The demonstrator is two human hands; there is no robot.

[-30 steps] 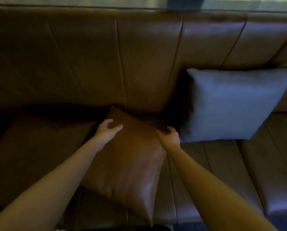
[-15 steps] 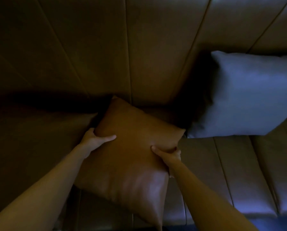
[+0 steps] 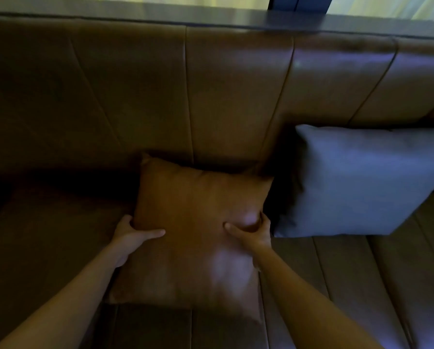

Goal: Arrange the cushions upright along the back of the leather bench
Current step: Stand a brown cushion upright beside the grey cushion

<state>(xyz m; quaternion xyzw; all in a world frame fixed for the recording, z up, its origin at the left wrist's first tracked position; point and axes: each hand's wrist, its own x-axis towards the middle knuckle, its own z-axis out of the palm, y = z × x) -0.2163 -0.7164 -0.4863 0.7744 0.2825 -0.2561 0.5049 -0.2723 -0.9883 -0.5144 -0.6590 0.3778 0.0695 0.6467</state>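
Fingers first: our left hand (image 3: 131, 234) has its thumb laid flat across the front of the brown cushion (image 3: 198, 238) and the rest of the fingers curled behind its left edge, so it's clamped on that side. Our right hand (image 3: 252, 234) does the mirror thing on the right edge, thumb pressing a dent into the leather face, other fingers wrapped around the back.

Now big to small, everything relative to that brown cushion. The leather bench (image 3: 236, 91) is all around it: backrest panels rising just behind its top edge, seat underneath and stretching off both ways. Behind the backrest a flat ledge (image 3: 160, 11) runs along under a bright window.

Just to the right of the brown cushion, the grey-blue cushion (image 3: 357, 182) stands upright, leaning on the backrest, with a dark gap between the two, so they look apart, though it's pretty dim in there and we can't swear to it.

The brown cushion itself sits on the seat, tilted back, top edge near the backrest, bottom edge toward us.
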